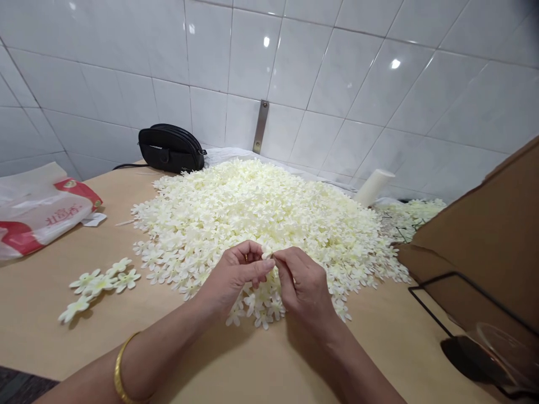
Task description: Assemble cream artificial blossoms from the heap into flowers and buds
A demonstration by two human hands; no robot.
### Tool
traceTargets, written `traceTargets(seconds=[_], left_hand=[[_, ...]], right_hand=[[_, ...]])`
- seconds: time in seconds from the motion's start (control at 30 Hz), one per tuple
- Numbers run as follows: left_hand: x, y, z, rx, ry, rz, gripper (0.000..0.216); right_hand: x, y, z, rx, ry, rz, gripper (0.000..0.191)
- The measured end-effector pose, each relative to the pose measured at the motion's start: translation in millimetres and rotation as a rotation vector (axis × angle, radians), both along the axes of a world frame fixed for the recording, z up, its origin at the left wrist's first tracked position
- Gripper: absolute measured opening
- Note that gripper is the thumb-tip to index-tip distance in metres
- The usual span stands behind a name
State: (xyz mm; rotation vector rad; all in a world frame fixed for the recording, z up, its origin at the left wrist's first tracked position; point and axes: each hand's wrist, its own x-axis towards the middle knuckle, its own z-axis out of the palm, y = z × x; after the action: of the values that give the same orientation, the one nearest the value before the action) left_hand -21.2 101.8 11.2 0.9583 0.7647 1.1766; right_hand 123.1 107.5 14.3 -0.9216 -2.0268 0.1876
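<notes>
A big heap of cream-white fabric flowers (pixel 269 213) covers the middle of the tan table (pixel 177 359). Over the heap's near edge, my left hand (pixel 236 278) and my right hand (pixel 305 286) meet fingertip to fingertip. Both pinch one small white flower (pixel 266 255) between thumbs and forefingers. A gold bangle (pixel 120 370) circles my left wrist. A few separate flowers (pixel 99 283) lie in a loose row on the table to the left of the heap.
A black pouch (pixel 170 148) sits at the back by the tiled wall. A red-and-white plastic bag (pixel 40 210) lies at far left. A brown cardboard box (pixel 484 247), a black wire frame (pixel 442 292) and a white roll (pixel 374 185) stand at right.
</notes>
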Motion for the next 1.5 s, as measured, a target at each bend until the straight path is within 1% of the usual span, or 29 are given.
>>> traceTargets(seconds=[0.13, 0.23, 0.3, 0.4, 0.53, 0.67, 0.8, 0.87, 1.0, 1.07, 1.13, 1.27, 1.3, 1.37, 1.5], left_hand=[[-0.3, 0.4, -2.3, 0.029, 0.027, 0.021, 0.014], [-1.2, 1.1, -3.2, 0.035, 0.063, 0.028, 0.015], [-1.8, 2.0, -3.5, 0.026, 0.054, 0.018, 0.016], [-2.5, 4.0, -3.7, -0.042, -0.042, 0.0, 0.017], [-2.0, 5.2, -4.3, -0.106, -0.118, -0.012, 0.021], [-0.5, 4.9, -5.6, -0.092, -0.114, -0.038, 0.016], [-0.4, 5.3, -6.8, -0.102, -0.077, -0.035, 0.018], [-0.6, 5.5, -6.7, -0.098, -0.064, -0.026, 0.018], [-0.7, 5.8, -5.5, -0.092, -0.068, -0.03, 0.016], [-0.6, 6.2, -5.1, -0.105, -0.092, -0.038, 0.015], [-0.6, 6.7, -5.0, -0.118, -0.115, -0.042, 0.015], [-0.8, 6.4, -4.1, -0.135, -0.136, -0.038, 0.015], [-0.9, 6.0, -3.6, -0.14, -0.135, -0.034, 0.015], [-0.8, 5.4, -2.2, -0.151, -0.13, -0.018, 0.014], [-0.6, 5.9, 0.2, -0.195, -0.132, 0.04, 0.013]], right_hand=[[-0.4, 0.2, -0.5, -0.108, 0.078, -0.003, 0.011], [0.0, 0.3, -0.2, -0.14, 0.101, 0.01, 0.012], [0.0, 0.7, -0.7, -0.124, 0.092, 0.021, 0.013], [-1.0, 0.9, -2.5, -0.09, 0.066, 0.036, 0.015], [-3.0, 0.7, -4.9, -0.019, -0.001, 0.011, 0.017], [-4.4, 1.2, -6.5, 0.036, -0.092, -0.019, 0.02], [-5.0, 1.5, -7.2, 0.082, -0.136, -0.056, 0.02], [-5.3, 1.3, -6.8, 0.02, -0.097, -0.076, 0.02], [-5.4, 0.3, -4.6, -0.225, 0.073, -0.085, 0.019], [-5.3, -0.3, -3.9, -0.302, 0.131, -0.071, 0.02], [-5.5, -0.6, -4.3, -0.318, 0.146, -0.065, 0.019], [-6.6, -0.6, -6.5, -0.185, 0.084, -0.078, 0.018], [-6.9, -0.5, -6.5, -0.175, 0.082, -0.075, 0.018], [-7.0, -0.2, -5.3, -0.232, 0.125, -0.061, 0.017], [-4.5, 1.9, 0.6, -0.454, 0.327, -0.007, 0.017]])
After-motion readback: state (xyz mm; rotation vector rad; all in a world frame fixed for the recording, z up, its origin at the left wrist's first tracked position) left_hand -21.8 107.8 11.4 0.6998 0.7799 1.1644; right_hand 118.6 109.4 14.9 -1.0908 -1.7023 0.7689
